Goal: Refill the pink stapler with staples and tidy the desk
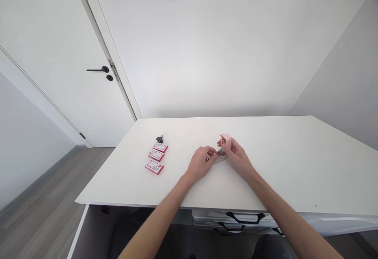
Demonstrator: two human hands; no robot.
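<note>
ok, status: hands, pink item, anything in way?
Right hand gripping pink item; left hand at metal piece beside it. Three red-and-white boxes off left, clear of both hands.

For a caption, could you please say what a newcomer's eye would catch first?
Probably the left hand and right hand, close together over the white tabletop, with a pink piece in the right. To their left lie three red-and-white boxes, a small black object beyond.
</note>
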